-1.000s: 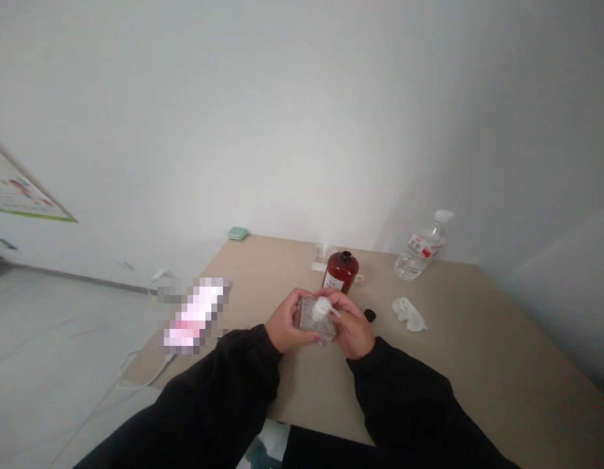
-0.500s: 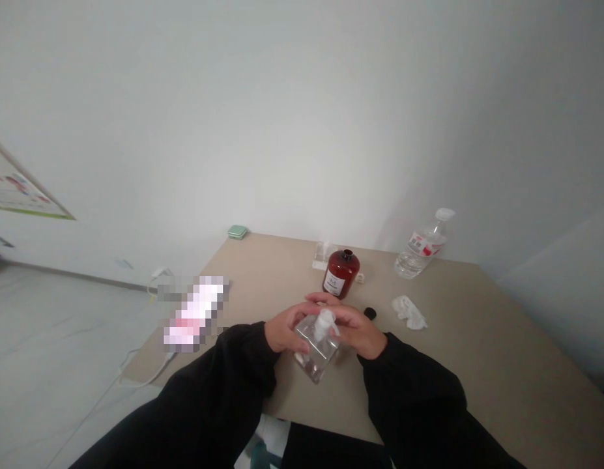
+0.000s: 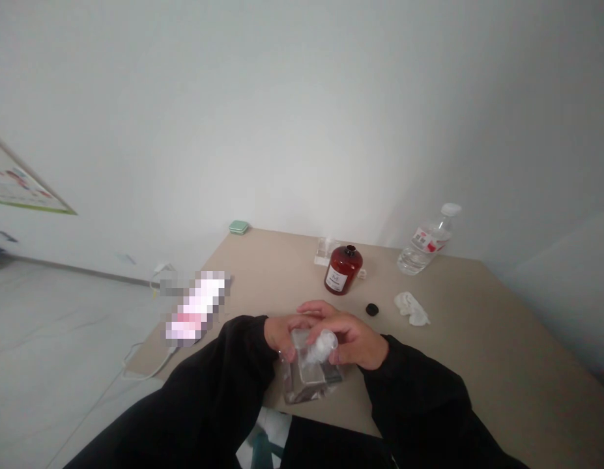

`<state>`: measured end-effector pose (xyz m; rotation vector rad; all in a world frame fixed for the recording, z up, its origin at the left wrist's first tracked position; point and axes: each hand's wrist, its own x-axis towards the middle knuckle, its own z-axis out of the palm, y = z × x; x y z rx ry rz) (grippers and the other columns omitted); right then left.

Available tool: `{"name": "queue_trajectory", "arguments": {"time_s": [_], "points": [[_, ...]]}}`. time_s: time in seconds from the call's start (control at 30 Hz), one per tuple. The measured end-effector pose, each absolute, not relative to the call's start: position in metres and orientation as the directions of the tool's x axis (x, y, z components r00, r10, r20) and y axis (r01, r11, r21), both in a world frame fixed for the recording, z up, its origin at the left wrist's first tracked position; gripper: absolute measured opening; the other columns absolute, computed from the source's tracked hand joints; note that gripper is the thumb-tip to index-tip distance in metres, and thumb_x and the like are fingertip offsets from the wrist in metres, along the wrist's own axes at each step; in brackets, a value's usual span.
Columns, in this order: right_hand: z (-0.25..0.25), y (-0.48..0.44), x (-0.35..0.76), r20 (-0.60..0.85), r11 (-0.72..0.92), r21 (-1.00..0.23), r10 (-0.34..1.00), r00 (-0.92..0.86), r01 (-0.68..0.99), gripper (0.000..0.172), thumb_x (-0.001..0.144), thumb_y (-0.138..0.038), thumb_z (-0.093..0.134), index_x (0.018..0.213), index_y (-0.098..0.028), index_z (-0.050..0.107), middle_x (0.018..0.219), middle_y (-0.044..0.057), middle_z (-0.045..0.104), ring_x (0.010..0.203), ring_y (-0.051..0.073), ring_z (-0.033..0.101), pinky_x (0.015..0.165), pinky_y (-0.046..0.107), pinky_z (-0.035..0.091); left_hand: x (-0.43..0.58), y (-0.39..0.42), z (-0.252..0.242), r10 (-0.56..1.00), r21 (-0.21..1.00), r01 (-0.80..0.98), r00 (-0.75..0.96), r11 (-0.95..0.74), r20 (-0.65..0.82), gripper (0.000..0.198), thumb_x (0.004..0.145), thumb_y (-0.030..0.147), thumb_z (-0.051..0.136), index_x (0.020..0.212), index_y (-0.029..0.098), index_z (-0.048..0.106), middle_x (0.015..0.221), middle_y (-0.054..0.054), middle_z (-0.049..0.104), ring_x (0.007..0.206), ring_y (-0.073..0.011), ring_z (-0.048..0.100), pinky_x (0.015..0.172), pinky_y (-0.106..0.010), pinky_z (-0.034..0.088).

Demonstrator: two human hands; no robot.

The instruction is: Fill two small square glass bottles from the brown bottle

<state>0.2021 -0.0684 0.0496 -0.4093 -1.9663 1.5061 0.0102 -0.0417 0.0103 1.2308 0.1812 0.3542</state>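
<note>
A clear, square-bodied bottle (image 3: 309,376) with a whitish translucent cap (image 3: 325,344) is between my hands, near the table's front edge. My left hand (image 3: 285,333) grips its left side, thumb in front and fingers behind. My right hand (image 3: 356,335) is closed around the cap at the bottle's top; whether the cap is turning cannot be made out. Beyond my hands, a red-brown bottle (image 3: 343,269) with a white label stands upright, its neck uncapped. A small black cap (image 3: 372,309) lies on the table to its right.
A water bottle (image 3: 429,240) stands at the back right, with a crumpled tissue (image 3: 411,309) in front. A clear block-shaped object (image 3: 323,251) sits behind the red-brown bottle. A blurred-out phone (image 3: 199,307) with a cable is at the left edge; a green case (image 3: 238,227) sits at the back-left corner.
The clear bottle has come closer to me and turned, so more of its flat faces shows. Both hands have shifted with it and still hold it. The view has moved slightly.
</note>
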Motion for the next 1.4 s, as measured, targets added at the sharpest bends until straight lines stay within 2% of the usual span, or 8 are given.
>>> {"name": "queue_trajectory", "arguments": {"time_s": [0.1, 0.17, 0.43, 0.8, 1.0, 1.13, 1.23, 1.4], "points": [[0.045, -0.064, 0.204, 0.324, 0.389, -0.921, 0.711, -0.624, -0.036, 0.043, 0.078, -0.059, 0.064, 0.099, -0.024, 0.075, 0.123, 0.011, 0.058, 0.12, 0.028, 0.051, 0.103, 0.045, 0.037, 0.016, -0.044, 0.007, 0.569, 0.919, -0.298, 0.815, 0.257, 0.105, 0.069, 0.036, 0.054, 0.089, 0.087, 0.013, 0.067, 0.077, -0.003, 0.063, 0.063, -0.018, 0.059, 0.061, -0.031, 0.045], [0.041, -0.061, 0.206, 0.35, 0.443, -0.896, 0.763, -0.544, 0.045, 0.046, 0.079, -0.062, 0.061, 0.099, -0.023, 0.075, 0.12, 0.011, 0.059, 0.112, 0.027, 0.055, 0.102, 0.045, 0.038, 0.02, -0.044, 0.004, 0.657, 0.903, -0.366, 0.741, 0.224, 0.137, 0.069, 0.039, 0.047, 0.091, 0.094, 0.014, 0.064, 0.08, -0.003, 0.062, 0.066, -0.016, 0.058, 0.063, -0.028, 0.045], [0.038, -0.054, 0.208, 0.479, 0.617, -0.732, 0.767, -0.427, 0.288, 0.043, 0.087, -0.058, 0.052, 0.102, -0.024, 0.073, 0.109, 0.01, 0.066, 0.106, 0.026, 0.055, 0.099, 0.046, 0.038, 0.024, -0.043, -0.001, 0.791, 0.912, -0.408, 0.548, -0.031, 0.272, 0.069, 0.049, 0.035, 0.09, 0.107, 0.017, 0.057, 0.095, -0.004, 0.061, 0.082, -0.0182, 0.058, 0.073, -0.027, 0.044], [0.038, -0.053, 0.207, 0.536, 0.674, -0.659, 0.733, -0.419, 0.335, 0.036, 0.089, -0.05, 0.054, 0.102, -0.022, 0.072, 0.104, 0.009, 0.07, 0.1, 0.025, 0.058, 0.096, 0.045, 0.039, 0.03, -0.051, 0.005, 0.855, 0.953, -0.235, 0.438, -0.191, 0.279, 0.073, 0.05, 0.044, 0.087, 0.106, 0.017, 0.049, 0.098, -0.005, 0.061, 0.089, -0.0218, 0.059, 0.082, -0.032, 0.046], [0.032, -0.054, 0.205, 0.499, 0.615, -0.733, 0.776, -0.384, 0.291, 0.037, 0.09, -0.05, 0.052, 0.109, -0.022, 0.069, 0.111, 0.011, 0.066, 0.107, 0.025, 0.058, 0.097, 0.045, 0.043, 0.027, -0.049, 0.003, 0.865, 0.951, -0.164, 0.397, -0.263, 0.308, 0.068, 0.054, 0.038, 0.084, 0.109, 0.017, 0.049, 0.1, -0.005, 0.06, 0.087, -0.0205, 0.059, 0.078, -0.031, 0.047], [0.024, -0.054, 0.204, 0.477, 0.567, -0.771, 0.816, -0.327, 0.29, 0.037, 0.086, -0.041, 0.06, 0.119, -0.023, 0.063, 0.126, 0.012, 0.058, 0.119, 0.027, 0.053, 0.103, 0.047, 0.04, 0.023, -0.049, 0.002, 0.898, 0.932, -0.021, 0.262, -0.361, 0.354, 0.062, 0.058, 0.032, 0.081, 0.109, 0.018, 0.049, 0.098, -0.004, 0.059, 0.087, -0.0197, 0.058, 0.079, -0.03, 0.047], [0.017, -0.054, 0.2, 0.474, 0.546, -0.792, 0.833, -0.286, 0.275, 0.044, 0.083, -0.033, 0.063, 0.125, -0.024, 0.056, 0.13, 0.012, 0.052, 0.122, 0.026, 0.05, 0.098, 0.043, 0.046, 0.024, -0.047, 0.0, 0.928, 0.929, 0.081, 0.13, -0.36, 0.348, 0.059, 0.061, 0.032, 0.079, 0.109, 0.018, 0.048, 0.094, -0.003, 0.058, 0.083, -0.0184, 0.058, 0.075, -0.029, 0.048], [0.01, -0.055, 0.193, 0.423, 0.476, -0.838, 0.875, -0.233, 0.267, 0.038, 0.084, -0.025, 0.059, 0.122, -0.025, 0.056, 0.123, 0.009, 0.053, 0.107, 0.02, 0.057, 0.087, 0.037, 0.053, 0.025, -0.038, -0.006, 0.936, 0.912, 0.315, -0.143, -0.264, 0.32, 0.053, 0.061, 0.029, 0.078, 0.104, 0.018, 0.048, 0.095, -0.003, 0.057, 0.087, -0.0196, 0.059, 0.082, -0.033, 0.047]]}}
